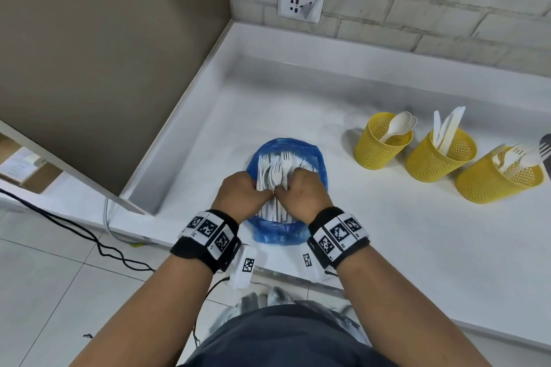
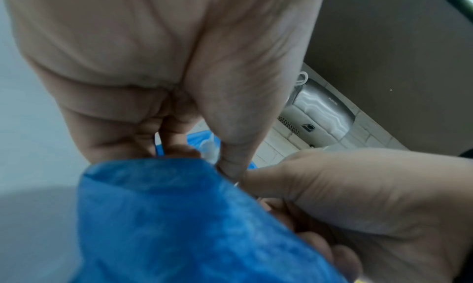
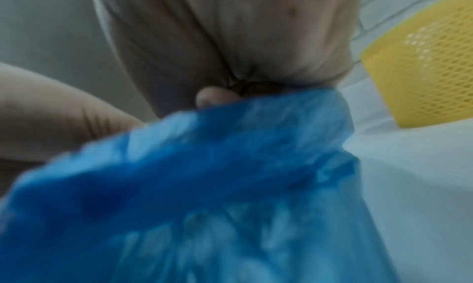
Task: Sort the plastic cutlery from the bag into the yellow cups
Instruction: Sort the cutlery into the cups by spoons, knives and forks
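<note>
Gripping into the bag [image 1: 286,235] with both hands, close against my body at the worktop's [image 1: 387,247] near edge. My left hand [image 1: 240,192] is curled into a fist on a bunch of white cutlery [image 1: 275,173]; my right hand [image 1: 301,192] is curled too, thumb meeting the left thumb over the same bunch. Which pieces each hand has, I cannot tell; the wrist views show only blurred blue plastic and palm. Black bands with printed markers sit on both wrists.

Bag is blue, thin, lying open on the worktop, mouth spread. Forks and handles fan out beyond my knuckles; still a good heap inside.

Farther right, well apart from the bag, three yellow mesh cups in a row. Spoon cup [image 1: 383,140] holds a couple of spoons. Knife cup [image 1: 441,155] holds a few knives, upright. Fork cup [image 1: 501,179], nearest the frame edge, leans and holds several forks. A dark utensil tip [image 1: 545,146] shows at the far right, cut off.

Progress, as I judge it: sorting started, each cup seeded with its kind, but most of the cutlery remains in the bag. Early stage.

Worktop is white, faintly marbled, with a raised lip along the back and left. Behind: pale brick wall, a socket [image 1: 299,4] with a white plug and cable. Left: plain brown panel. Below left: tiled floor, black cables trailing.
</note>
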The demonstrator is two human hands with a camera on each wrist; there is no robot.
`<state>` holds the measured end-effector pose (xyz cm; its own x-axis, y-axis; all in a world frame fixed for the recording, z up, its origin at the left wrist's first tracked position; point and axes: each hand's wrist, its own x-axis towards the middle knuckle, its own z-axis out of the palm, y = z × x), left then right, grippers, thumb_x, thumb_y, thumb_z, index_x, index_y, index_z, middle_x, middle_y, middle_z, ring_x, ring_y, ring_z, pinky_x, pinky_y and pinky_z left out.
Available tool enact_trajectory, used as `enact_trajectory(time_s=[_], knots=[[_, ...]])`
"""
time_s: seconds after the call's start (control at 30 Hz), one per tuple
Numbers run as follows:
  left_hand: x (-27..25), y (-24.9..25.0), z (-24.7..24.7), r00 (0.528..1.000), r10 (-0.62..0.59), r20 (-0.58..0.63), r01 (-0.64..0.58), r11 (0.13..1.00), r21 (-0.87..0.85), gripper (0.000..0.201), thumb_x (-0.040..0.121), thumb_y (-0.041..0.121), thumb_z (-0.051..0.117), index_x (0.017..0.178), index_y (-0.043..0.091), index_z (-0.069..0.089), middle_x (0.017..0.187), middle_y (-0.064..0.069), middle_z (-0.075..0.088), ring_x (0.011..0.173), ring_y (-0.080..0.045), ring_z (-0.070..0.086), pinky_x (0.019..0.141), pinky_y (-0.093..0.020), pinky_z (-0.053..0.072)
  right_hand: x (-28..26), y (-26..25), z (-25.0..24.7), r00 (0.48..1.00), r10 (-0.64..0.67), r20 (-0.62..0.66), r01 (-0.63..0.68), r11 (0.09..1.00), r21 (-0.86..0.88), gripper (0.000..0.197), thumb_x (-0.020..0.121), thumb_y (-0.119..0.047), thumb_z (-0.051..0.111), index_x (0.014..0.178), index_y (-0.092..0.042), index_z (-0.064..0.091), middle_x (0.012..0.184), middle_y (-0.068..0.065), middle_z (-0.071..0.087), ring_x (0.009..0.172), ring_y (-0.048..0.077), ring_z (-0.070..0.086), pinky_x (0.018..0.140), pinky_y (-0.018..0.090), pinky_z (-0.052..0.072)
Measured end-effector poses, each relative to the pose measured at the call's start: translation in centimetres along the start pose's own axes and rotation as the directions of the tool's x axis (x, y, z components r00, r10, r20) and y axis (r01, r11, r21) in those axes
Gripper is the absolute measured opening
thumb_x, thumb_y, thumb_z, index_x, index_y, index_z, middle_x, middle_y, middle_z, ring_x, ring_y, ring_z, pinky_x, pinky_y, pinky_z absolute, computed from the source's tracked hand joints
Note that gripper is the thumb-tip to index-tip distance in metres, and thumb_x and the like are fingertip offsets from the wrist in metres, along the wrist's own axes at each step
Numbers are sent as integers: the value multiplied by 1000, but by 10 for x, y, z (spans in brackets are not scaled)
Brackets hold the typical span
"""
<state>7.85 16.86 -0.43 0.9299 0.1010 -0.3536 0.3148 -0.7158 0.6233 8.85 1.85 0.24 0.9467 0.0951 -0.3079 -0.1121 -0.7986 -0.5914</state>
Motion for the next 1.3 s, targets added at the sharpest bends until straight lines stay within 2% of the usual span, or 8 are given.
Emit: enact_trajectory(time_s=[0.2, 0.37, 0.47, 0.57, 0.67, 0.77, 0.93, 1.3], knots=[[2, -2, -2, 999, -38, -35, 37, 999, -11, 32, 81, 27, 78, 97, 10, 55, 86, 0, 59, 72, -11, 54, 53, -24, 36, -7, 4, -10, 992, 24, -125, -14, 997, 82, 39, 91, -20, 60, 59, -15, 40, 56, -2, 47, 52, 10, 44, 47, 24, 26], [5, 0, 7, 998, -57, -12, 57, 998, 38, 39, 79, 35, 78, 103, 11, 59, 90, -1, 66, 80, -19, 64, 56, -26, 41, -8, 5, -15, 998, 33, -59, -31, 999, 26, 40, 94, -20, 59, 60, -16, 39, 55, -3, 46, 53, 12, 47, 47, 22, 25], [6, 4, 6, 999, -51, 14, 50, 998, 33, 28, 81, 31, 76, 95, 9, 66, 81, -1, 67, 71, -14, 63, 53, -24, 41, -12, 0, -16, 998, -15, -61, 11, 997, -79, 16, 98, -22, 57, 88, -9, 54, 77, 2, 60, 77, 25, 64, 52, 24, 30], [6, 6, 3, 999, -52, 12, 52, 999, -3, 21, 79, 26, 76, 90, 9, 69, 79, -2, 69, 69, -12, 63, 54, -24, 45, -17, -6, -15, 983, -98, -153, 73, 984, -164, 40, 96, -19, 58, 131, -3, 47, 117, 13, 61, 100, 33, 64, 66, 29, 36], [4, 5, 3, 999, -45, 16, 45, 999, -5, 17, 81, 24, 73, 83, 9, 68, 74, -2, 67, 68, -15, 63, 55, -26, 45, -12, -17, -14, 965, -231, -127, 199, 954, -225, 34, 98, -14, 54, 131, -5, 53, 126, 14, 59, 107, 33, 64, 71, 31, 41], [4, 4, 5, 1000, -15, -5, 15, 1000, 14, 14, 84, 27, 69, 83, 13, 66, 76, 0, 66, 77, -22, 66, 58, -26, 42, 1, -26, -14, 987, -160, 3, 154, 944, -290, 25, 105, -15, 45, 123, -6, 60, 118, 13, 68, 104, 30, 68, 70, 30, 41], [3, 3, 7, 1000, -10, -22, 11, 999, 34, 27, 81, 25, 72, 104, 14, 62, 90, 0, 66, 88, -25, 65, 68, -27, 43, 21, -28, -17, 996, -83, -33, 61, 906, -419, 23, 104, -20, 49, 116, -9, 66, 118, 9, 70, 102, 27, 70, 70, 30, 46], [5, 8, 17, 998, 43, -47, -35, 988, 148, 55, 75, 21, 74, 124, 10, 52, 109, -9, 68, 96, -29, 66, 73, -30, 48, 40, -23, 2, 990, 67, -127, -117, 886, -449, 52, 99, -39, 57, 136, -4, 56, 147, 16, 35, 120, 35, 57, 80, 39, 52]])
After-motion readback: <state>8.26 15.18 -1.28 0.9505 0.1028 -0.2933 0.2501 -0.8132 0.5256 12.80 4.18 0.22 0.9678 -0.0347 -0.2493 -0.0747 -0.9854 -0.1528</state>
